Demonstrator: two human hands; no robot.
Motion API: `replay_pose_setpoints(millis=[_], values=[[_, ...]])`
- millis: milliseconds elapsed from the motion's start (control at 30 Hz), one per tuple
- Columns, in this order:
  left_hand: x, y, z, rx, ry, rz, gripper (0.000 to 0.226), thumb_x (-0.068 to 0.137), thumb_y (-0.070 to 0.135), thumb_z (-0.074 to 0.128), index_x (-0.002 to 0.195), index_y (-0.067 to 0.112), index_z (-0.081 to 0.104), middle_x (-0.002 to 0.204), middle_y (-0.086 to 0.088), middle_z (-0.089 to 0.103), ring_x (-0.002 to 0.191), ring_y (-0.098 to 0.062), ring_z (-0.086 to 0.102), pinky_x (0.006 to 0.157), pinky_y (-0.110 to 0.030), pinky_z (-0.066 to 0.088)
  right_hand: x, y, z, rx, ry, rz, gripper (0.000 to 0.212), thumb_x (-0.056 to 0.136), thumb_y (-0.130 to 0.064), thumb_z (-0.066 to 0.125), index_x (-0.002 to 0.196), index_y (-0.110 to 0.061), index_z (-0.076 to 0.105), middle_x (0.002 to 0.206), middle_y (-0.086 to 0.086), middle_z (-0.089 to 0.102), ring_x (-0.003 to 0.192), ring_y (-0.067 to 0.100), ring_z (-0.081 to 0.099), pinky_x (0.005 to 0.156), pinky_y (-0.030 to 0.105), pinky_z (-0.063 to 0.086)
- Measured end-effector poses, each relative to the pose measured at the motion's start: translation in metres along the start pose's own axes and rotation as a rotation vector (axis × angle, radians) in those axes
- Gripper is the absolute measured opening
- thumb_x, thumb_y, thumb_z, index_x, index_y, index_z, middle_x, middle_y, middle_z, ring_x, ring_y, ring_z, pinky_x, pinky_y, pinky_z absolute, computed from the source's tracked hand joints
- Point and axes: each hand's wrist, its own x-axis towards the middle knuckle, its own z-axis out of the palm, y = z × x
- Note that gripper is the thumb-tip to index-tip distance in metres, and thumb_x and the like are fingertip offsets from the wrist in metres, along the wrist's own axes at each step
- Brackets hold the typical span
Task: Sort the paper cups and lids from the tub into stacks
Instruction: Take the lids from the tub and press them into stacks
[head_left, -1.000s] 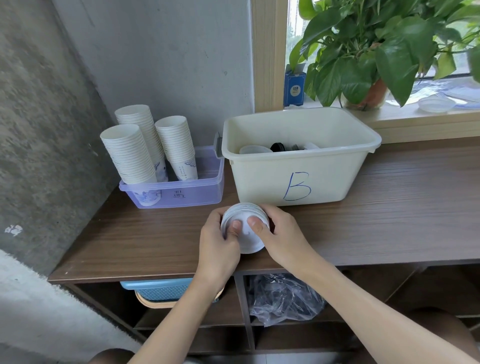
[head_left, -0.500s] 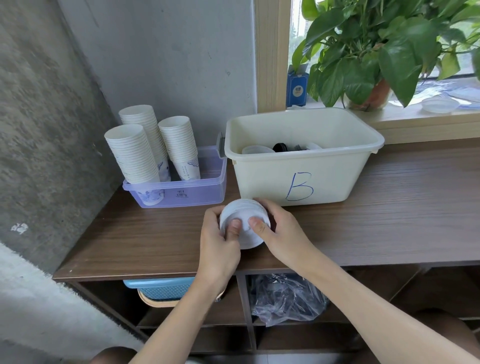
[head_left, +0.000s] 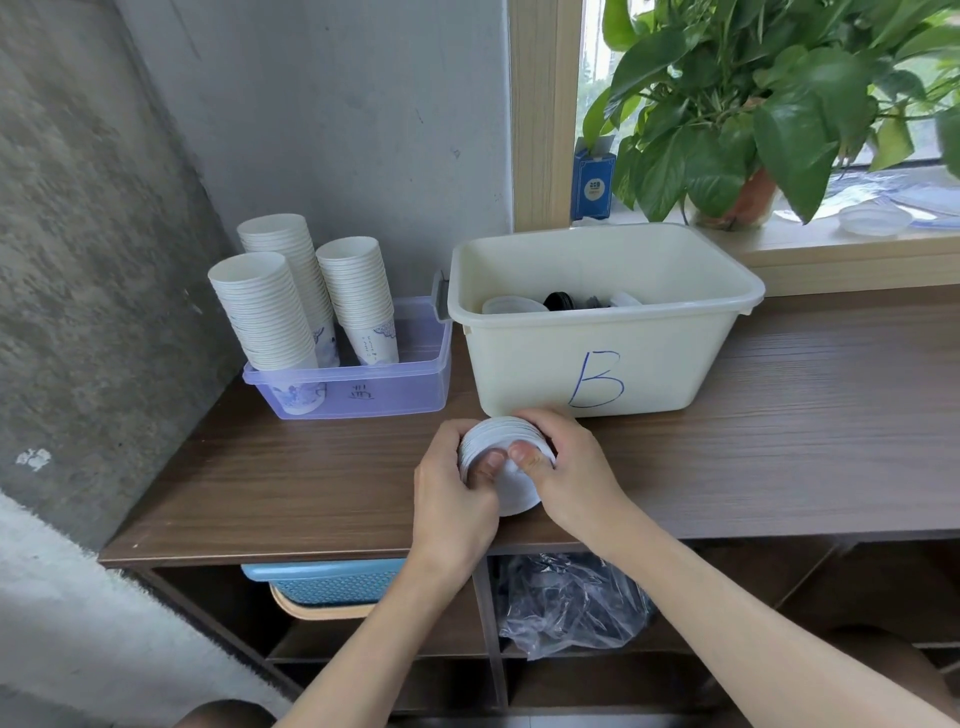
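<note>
dark counter, both hands on a stack of lids

dark wood-grain counter (head_left: 779, 441) runs along a grey concrete wall (head_left: 337, 130) and under a window sill (head_left: 831, 249). near its front edge, just in front of the tub (head_left: 519, 364), a stack of white lids (head_left: 511, 491) sits between the two hands, tipped so its flat face looks up toward the camera. the left hand (head_left: 452, 501) curls round the stack's left side and the right hand (head_left: 574, 470) round its right side. each grip is closed on the stack, with both thumbs pressed side by side on the top face and the other fingers wrapped behind the rim. whether the stack touches the counter i cannot tell.

the tub is cream plastic with a blue letter b on its front wall. low inside it lie a black lid (head_left: 558, 300) and a white lid (head_left: 511, 305), with a few more pieces beside them too hidden to name.

left of the tub, touching its side, stands a clear purple tray (head_left: 374, 397). three tall stacks of paper cups (head_left: 260, 312) stand upright in it, mouths up, leaning slightly toward the wall.

on the sill are a leafy plant (head_left: 753, 114) in a brown pot, a blue box (head_left: 592, 179) against the window frame, and a clear dish (head_left: 875, 221). under the counter, a blue basket (head_left: 332, 582) and a crumpled plastic bag (head_left: 571, 605) sit on a shelf (head_left: 363, 644).
</note>
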Motion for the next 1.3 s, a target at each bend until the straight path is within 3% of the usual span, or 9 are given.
replay_pose_setpoints(millis=[200, 400, 533, 633, 767, 867, 933, 1200, 1300], values=[[-0.001, 0.004, -0.001, 0.021, -0.025, 0.003, 0.030, 0.088, -0.006, 0.059, 0.092, 0.024, 0.059, 0.084, 0.008, 0.067, 0.079, 0.002, 0.060, 0.068, -0.006, 0.043, -0.002, -0.004, 0.000, -0.002, 0.028, -0.022, 0.021, 0.087, -0.001, 0.061, 0.106, -0.010, 0.066, 0.099, 0.001, 0.061, 0.089, 0.007, 0.054, 0.075, 0.008, 0.039], [0.010, 0.037, -0.024, 0.008, -0.208, 0.060, 0.014, 0.094, 0.013, 0.063, 0.099, 0.026, 0.061, 0.088, 0.011, 0.070, 0.081, 0.002, 0.063, 0.069, -0.008, 0.045, -0.001, -0.029, -0.028, 0.018, -0.054, -0.074, 0.022, 0.093, -0.017, 0.060, 0.115, -0.020, 0.064, 0.107, -0.004, 0.065, 0.100, 0.004, 0.058, 0.086, 0.019, 0.044], [0.032, 0.090, -0.038, -0.024, -0.167, 0.221, 0.011, 0.091, 0.016, 0.067, 0.096, 0.025, 0.063, 0.078, 0.016, 0.069, 0.071, 0.005, 0.061, 0.063, -0.008, 0.042, 0.010, -0.080, -0.070, 0.085, -0.078, -0.225, 0.021, 0.093, -0.036, 0.056, 0.114, -0.033, 0.061, 0.108, -0.012, 0.067, 0.103, 0.004, 0.061, 0.084, 0.018, 0.049], [0.060, 0.119, -0.038, -0.027, -0.089, 0.294, 0.009, 0.090, 0.018, 0.068, 0.098, 0.018, 0.063, 0.081, 0.011, 0.066, 0.066, 0.005, 0.057, 0.061, -0.010, 0.043, 0.032, -0.101, -0.101, 0.083, 0.013, -0.270, 0.027, 0.095, -0.040, 0.048, 0.111, -0.024, 0.062, 0.100, -0.006, 0.069, 0.092, 0.003, 0.063, 0.081, 0.016, 0.048], [0.105, 0.135, -0.028, 0.033, 0.007, 0.240, 0.009, 0.090, 0.022, 0.067, 0.097, 0.023, 0.061, 0.086, 0.009, 0.066, 0.072, 0.001, 0.059, 0.063, -0.014, 0.046, 0.083, -0.090, -0.141, -0.186, 0.124, -0.180, 0.020, 0.095, -0.028, 0.057, 0.114, -0.021, 0.062, 0.100, -0.005, 0.067, 0.093, 0.013, 0.065, 0.084, 0.027, 0.052], [0.132, 0.130, -0.012, 0.098, 0.000, 0.189, 0.008, 0.089, 0.024, 0.066, 0.094, 0.025, 0.059, 0.087, 0.008, 0.065, 0.078, -0.011, 0.059, 0.068, -0.028, 0.049, 0.118, -0.070, -0.160, -0.389, -0.025, 0.003, 0.024, 0.090, -0.028, 0.063, 0.113, -0.030, 0.060, 0.101, -0.003, 0.064, 0.092, 0.017, 0.063, 0.085, 0.042, 0.055], [0.142, 0.123, -0.002, 0.103, -0.013, 0.167, 0.010, 0.088, 0.023, 0.066, 0.096, 0.020, 0.061, 0.087, 0.007, 0.065, 0.078, -0.012, 0.058, 0.067, -0.025, 0.044, 0.134, -0.058, -0.162, -0.445, -0.108, 0.102, 0.032, 0.084, -0.031, 0.069, 0.115, -0.032, 0.059, 0.104, 0.000, 0.061, 0.095, 0.027, 0.065, 0.086, 0.049, 0.055], [0.147, 0.098, 0.009, 0.087, 0.045, 0.130, 0.012, 0.087, 0.023, 0.069, 0.092, 0.026, 0.059, 0.086, 0.012, 0.066, 0.084, -0.004, 0.062, 0.067, -0.017, 0.044, 0.169, -0.018, -0.161, -0.648, -0.214, 0.264, 0.056, 0.078, -0.031, 0.075, 0.129, -0.027, 0.051, 0.109, 0.003, 0.056, 0.099, 0.027, 0.062, 0.087, 0.039, 0.053], [0.147, 0.097, 0.011, 0.110, 0.051, 0.129, 0.012, 0.086, 0.023, 0.069, 0.091, 0.028, 0.059, 0.084, 0.014, 0.065, 0.081, 0.000, 0.061, 0.065, -0.013, 0.042, 0.174, -0.011, -0.159, -0.704, -0.247, 0.268, 0.056, 0.078, -0.026, 0.075, 0.129, -0.023, 0.051, 0.102, 0.002, 0.055, 0.090, 0.021, 0.056, 0.077, 0.032, 0.049]])
